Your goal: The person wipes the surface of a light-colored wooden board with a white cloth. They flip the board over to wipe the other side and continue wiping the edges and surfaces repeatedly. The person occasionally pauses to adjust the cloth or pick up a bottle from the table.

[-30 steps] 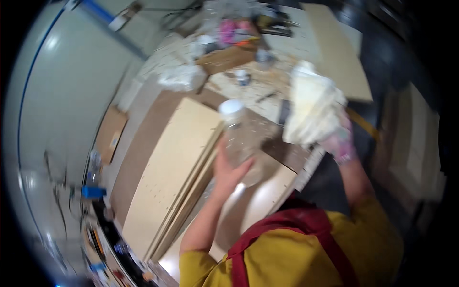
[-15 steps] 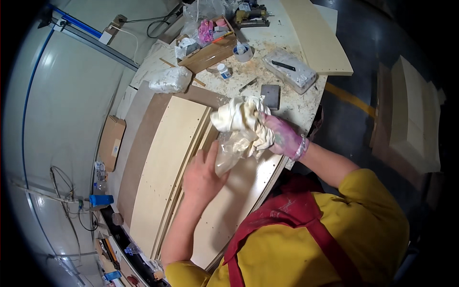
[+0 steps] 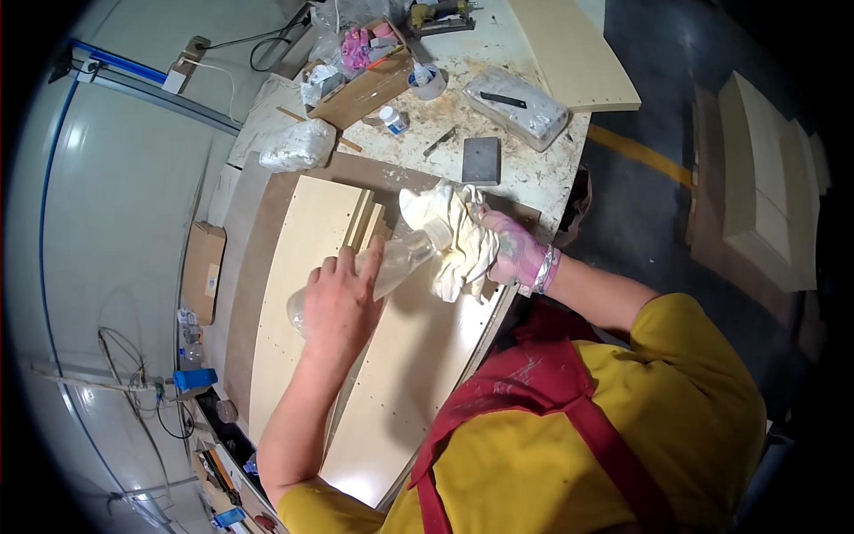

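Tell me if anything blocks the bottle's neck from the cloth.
Nothing visible does. The left hand holds the clear bottle tilted, its neck end right at the white cloth bunched in the gloved right hand; no other thing shows between them.

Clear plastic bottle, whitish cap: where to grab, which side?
Best around the rounded mid-body of the clear plastic bottle, probably from above on the person's left, as the left grip holds it. It slants with its base toward the picture's lower left; its whitish cap appears against the crumpled cream cloth in the right grip, crowding that end.
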`<move>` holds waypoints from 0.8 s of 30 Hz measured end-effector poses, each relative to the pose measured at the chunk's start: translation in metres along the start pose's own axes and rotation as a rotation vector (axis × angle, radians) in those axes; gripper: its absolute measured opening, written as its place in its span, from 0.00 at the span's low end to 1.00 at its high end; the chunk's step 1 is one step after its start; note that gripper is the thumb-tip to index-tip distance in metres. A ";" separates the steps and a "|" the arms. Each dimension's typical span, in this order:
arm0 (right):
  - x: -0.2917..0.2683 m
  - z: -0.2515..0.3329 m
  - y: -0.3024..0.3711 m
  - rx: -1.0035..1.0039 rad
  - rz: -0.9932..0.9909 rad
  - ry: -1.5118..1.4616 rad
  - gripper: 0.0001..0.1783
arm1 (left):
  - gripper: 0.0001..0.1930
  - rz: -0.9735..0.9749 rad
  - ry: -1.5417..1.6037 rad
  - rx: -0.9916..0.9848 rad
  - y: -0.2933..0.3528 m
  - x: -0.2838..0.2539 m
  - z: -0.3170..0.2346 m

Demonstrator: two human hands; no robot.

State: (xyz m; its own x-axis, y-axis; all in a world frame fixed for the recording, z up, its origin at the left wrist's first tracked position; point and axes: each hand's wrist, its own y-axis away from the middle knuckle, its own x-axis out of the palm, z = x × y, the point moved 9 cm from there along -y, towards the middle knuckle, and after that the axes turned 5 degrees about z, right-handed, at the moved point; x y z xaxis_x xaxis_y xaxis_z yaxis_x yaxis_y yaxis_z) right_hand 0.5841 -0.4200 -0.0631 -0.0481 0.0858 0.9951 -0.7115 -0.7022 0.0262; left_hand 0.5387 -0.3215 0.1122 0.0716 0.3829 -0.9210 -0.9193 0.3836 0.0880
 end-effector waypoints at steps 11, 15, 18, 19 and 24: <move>-0.032 0.007 0.013 0.039 -0.157 -0.097 0.21 | 0.35 0.059 -0.073 0.066 -0.009 0.006 0.004; -0.050 0.004 0.006 0.039 -0.112 -0.122 0.20 | 0.33 0.048 -0.073 0.098 -0.014 0.006 0.002; -0.034 0.005 0.010 0.004 -0.148 -0.112 0.20 | 0.30 0.018 -0.014 0.138 -0.015 0.001 -0.004; -0.034 0.003 0.011 0.023 -0.156 -0.102 0.20 | 0.31 0.015 -0.014 0.132 -0.017 0.001 -0.004; -0.041 -0.007 0.011 0.115 -0.115 -0.109 0.23 | 0.30 0.025 -0.059 0.110 -0.027 0.006 0.003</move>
State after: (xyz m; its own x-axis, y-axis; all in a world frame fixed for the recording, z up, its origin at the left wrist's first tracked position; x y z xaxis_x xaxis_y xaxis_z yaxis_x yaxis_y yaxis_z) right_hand 0.5732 -0.4260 -0.1048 0.1097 0.0970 0.9892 -0.6231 -0.7687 0.1445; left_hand 0.5651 -0.3270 0.1054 0.0749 0.4414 -0.8942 -0.8734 0.4617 0.1548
